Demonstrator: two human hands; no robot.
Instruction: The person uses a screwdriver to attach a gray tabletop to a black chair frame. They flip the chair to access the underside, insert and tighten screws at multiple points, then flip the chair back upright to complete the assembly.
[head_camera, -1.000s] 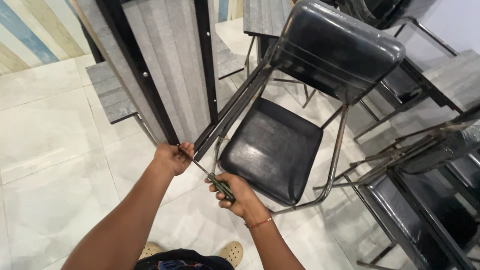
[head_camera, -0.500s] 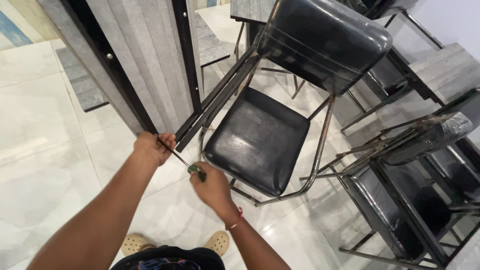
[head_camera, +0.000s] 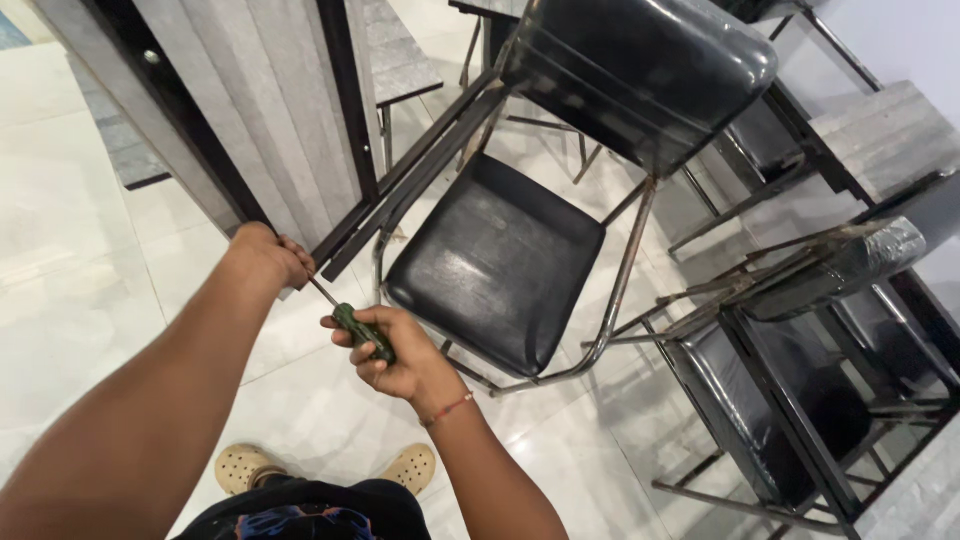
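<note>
My right hand grips the green handle of a screwdriver, whose thin metal shaft points up and left. My left hand is closed around the lower corner of a grey panel with a black frame, right where the screwdriver tip meets it. Black metal bars lean from that corner up to the right. A black padded chair with a thin metal frame stands just right of my hands.
More black chairs and grey-topped desks crowd the right side. A grey bench stands behind the panel. The floor is glossy white tile. My feet in pale sandals show at the bottom.
The view has shifted, so panel and chair sit further left in the frame. Both hands stay at the panel corner, the right one still holding the screwdriver against it.
</note>
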